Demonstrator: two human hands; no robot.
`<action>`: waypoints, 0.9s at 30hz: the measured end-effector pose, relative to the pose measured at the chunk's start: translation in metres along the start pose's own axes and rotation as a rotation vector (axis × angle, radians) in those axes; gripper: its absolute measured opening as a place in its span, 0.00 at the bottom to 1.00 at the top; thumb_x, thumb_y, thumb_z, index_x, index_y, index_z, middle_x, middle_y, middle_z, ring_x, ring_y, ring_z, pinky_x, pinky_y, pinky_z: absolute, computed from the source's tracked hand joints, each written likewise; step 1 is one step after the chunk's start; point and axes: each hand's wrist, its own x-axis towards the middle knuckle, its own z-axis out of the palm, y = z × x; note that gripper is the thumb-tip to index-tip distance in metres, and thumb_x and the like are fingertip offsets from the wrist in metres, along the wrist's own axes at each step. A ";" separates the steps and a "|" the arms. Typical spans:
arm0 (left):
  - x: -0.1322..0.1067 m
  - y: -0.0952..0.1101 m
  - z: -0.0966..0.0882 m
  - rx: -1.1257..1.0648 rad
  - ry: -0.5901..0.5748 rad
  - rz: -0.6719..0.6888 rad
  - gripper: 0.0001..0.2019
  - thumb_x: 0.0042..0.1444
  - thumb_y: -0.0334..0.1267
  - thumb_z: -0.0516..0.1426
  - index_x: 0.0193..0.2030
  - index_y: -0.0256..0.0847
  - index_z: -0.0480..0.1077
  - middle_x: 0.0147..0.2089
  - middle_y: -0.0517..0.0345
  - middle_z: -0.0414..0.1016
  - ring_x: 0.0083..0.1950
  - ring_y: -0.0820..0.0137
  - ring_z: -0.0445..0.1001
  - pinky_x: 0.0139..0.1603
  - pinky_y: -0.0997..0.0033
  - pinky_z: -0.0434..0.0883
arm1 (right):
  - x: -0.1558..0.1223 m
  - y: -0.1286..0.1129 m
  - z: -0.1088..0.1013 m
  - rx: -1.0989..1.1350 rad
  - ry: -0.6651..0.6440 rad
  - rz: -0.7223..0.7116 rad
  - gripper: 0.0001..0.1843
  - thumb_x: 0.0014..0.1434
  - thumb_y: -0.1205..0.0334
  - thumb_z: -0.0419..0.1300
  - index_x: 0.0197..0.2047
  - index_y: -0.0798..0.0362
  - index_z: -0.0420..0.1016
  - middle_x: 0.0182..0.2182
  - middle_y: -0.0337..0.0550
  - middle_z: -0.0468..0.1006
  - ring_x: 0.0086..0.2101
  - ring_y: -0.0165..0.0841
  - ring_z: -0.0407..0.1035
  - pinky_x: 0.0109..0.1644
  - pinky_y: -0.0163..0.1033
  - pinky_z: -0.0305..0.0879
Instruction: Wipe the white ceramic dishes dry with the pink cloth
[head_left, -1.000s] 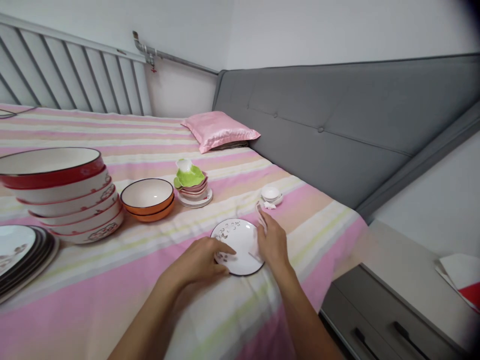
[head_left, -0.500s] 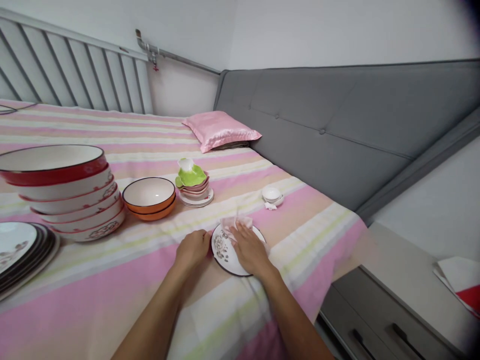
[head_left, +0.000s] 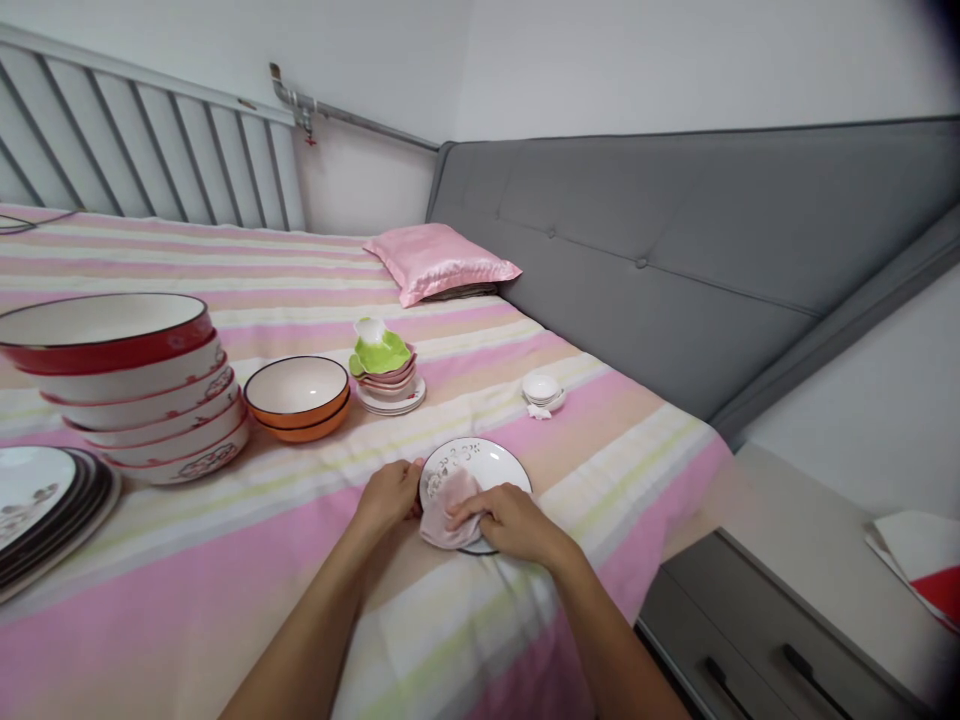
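A white plate with a dark rim and a flower pattern lies on the striped bedspread near the bed's right side. My left hand grips the plate's left edge with curled fingers. My right hand presses a small pink cloth onto the near left part of the plate, fingers closed on the cloth.
A stack of red-rimmed bowls and dark-rimmed plates stands at the left. An orange bowl, a green dish on small saucers and a small white cup sit behind. A pink pillow, grey headboard and nightstand lie to the right.
My right hand has swept the pink cloth from the plate's right edge across to its near left part. My left hand has slid from the plate's face to its left rim.
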 end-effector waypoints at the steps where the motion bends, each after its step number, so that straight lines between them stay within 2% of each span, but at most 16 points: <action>1: 0.000 -0.001 0.001 -0.034 -0.008 -0.020 0.18 0.55 0.49 0.49 0.21 0.39 0.65 0.18 0.54 0.70 0.20 0.66 0.71 0.26 0.70 0.65 | -0.003 0.000 -0.004 0.012 -0.011 0.015 0.29 0.45 0.76 0.46 0.41 0.43 0.80 0.43 0.33 0.80 0.46 0.33 0.73 0.49 0.36 0.65; 5: -0.003 -0.001 0.008 -0.187 -0.014 -0.093 0.12 0.49 0.46 0.57 0.30 0.38 0.68 0.24 0.58 0.72 0.20 0.69 0.71 0.24 0.71 0.68 | -0.019 0.006 -0.026 0.078 -0.010 0.052 0.25 0.42 0.76 0.46 0.33 0.49 0.81 0.34 0.36 0.82 0.38 0.32 0.74 0.42 0.34 0.66; 7: -0.006 0.002 0.012 -0.274 -0.039 -0.124 0.12 0.47 0.43 0.60 0.33 0.36 0.67 0.26 0.58 0.73 0.21 0.71 0.71 0.24 0.72 0.69 | -0.027 0.015 -0.040 0.140 0.060 0.052 0.24 0.41 0.75 0.45 0.31 0.52 0.80 0.33 0.39 0.81 0.36 0.32 0.74 0.42 0.34 0.66; 9: -0.010 0.005 0.016 -0.356 -0.090 -0.151 0.13 0.45 0.40 0.61 0.34 0.34 0.68 0.26 0.58 0.72 0.21 0.74 0.69 0.24 0.74 0.69 | -0.034 0.031 -0.053 0.173 0.257 0.077 0.22 0.43 0.74 0.45 0.32 0.54 0.79 0.34 0.41 0.81 0.37 0.33 0.73 0.44 0.36 0.66; 10: -0.012 0.007 0.017 -0.394 -0.124 -0.163 0.12 0.45 0.39 0.62 0.34 0.33 0.69 0.25 0.58 0.72 0.20 0.75 0.68 0.23 0.74 0.69 | -0.037 0.041 -0.058 0.180 0.405 0.097 0.21 0.44 0.72 0.46 0.34 0.54 0.78 0.36 0.42 0.80 0.39 0.34 0.73 0.45 0.37 0.66; 12: -0.015 0.011 0.020 -0.461 -0.197 -0.186 0.11 0.45 0.35 0.62 0.34 0.31 0.71 0.22 0.57 0.72 0.18 0.77 0.66 0.23 0.75 0.69 | -0.038 0.063 -0.062 0.159 0.735 0.241 0.24 0.46 0.70 0.47 0.45 0.53 0.75 0.42 0.43 0.79 0.41 0.35 0.73 0.46 0.38 0.68; 14: -0.017 0.014 0.022 -0.518 -0.255 -0.210 0.09 0.45 0.32 0.61 0.34 0.29 0.72 0.21 0.55 0.73 0.17 0.76 0.66 0.23 0.75 0.70 | -0.035 0.085 -0.059 0.127 0.871 0.327 0.29 0.49 0.69 0.45 0.55 0.56 0.68 0.49 0.48 0.75 0.46 0.38 0.71 0.48 0.41 0.68; 16: -0.017 0.015 0.023 -0.565 -0.281 -0.232 0.08 0.44 0.29 0.61 0.34 0.28 0.72 0.22 0.53 0.74 0.17 0.75 0.68 0.22 0.75 0.70 | -0.030 0.100 -0.049 0.086 0.897 0.376 0.31 0.49 0.69 0.46 0.57 0.57 0.65 0.52 0.51 0.72 0.50 0.40 0.68 0.52 0.44 0.65; 18: -0.015 0.013 0.023 -0.616 -0.285 -0.243 0.08 0.44 0.28 0.61 0.33 0.28 0.72 0.22 0.52 0.74 0.17 0.75 0.68 0.21 0.77 0.70 | -0.025 0.108 -0.036 0.035 0.851 0.390 0.29 0.49 0.67 0.49 0.56 0.58 0.68 0.52 0.52 0.73 0.51 0.43 0.67 0.55 0.48 0.62; 20: -0.012 0.010 0.023 -0.677 -0.283 -0.242 0.06 0.43 0.27 0.61 0.31 0.28 0.72 0.21 0.53 0.74 0.16 0.76 0.67 0.18 0.79 0.68 | -0.021 0.109 -0.022 -0.021 0.787 0.361 0.26 0.50 0.66 0.52 0.54 0.56 0.71 0.52 0.50 0.73 0.53 0.43 0.65 0.59 0.48 0.58; 23: -0.006 0.003 0.021 -0.786 -0.289 -0.228 0.06 0.43 0.26 0.62 0.30 0.28 0.72 0.21 0.54 0.73 0.16 0.77 0.66 0.17 0.80 0.66 | -0.021 0.106 -0.008 -0.091 0.744 0.327 0.26 0.53 0.68 0.51 0.56 0.52 0.70 0.56 0.45 0.69 0.58 0.39 0.59 0.63 0.47 0.52; 27: -0.005 -0.003 0.017 -0.952 -0.262 -0.175 0.10 0.44 0.23 0.61 0.36 0.28 0.72 0.27 0.51 0.76 0.24 0.74 0.72 0.22 0.80 0.70 | -0.028 0.101 -0.004 -0.118 0.720 0.320 0.32 0.50 0.74 0.48 0.58 0.48 0.67 0.58 0.39 0.67 0.59 0.35 0.57 0.64 0.45 0.51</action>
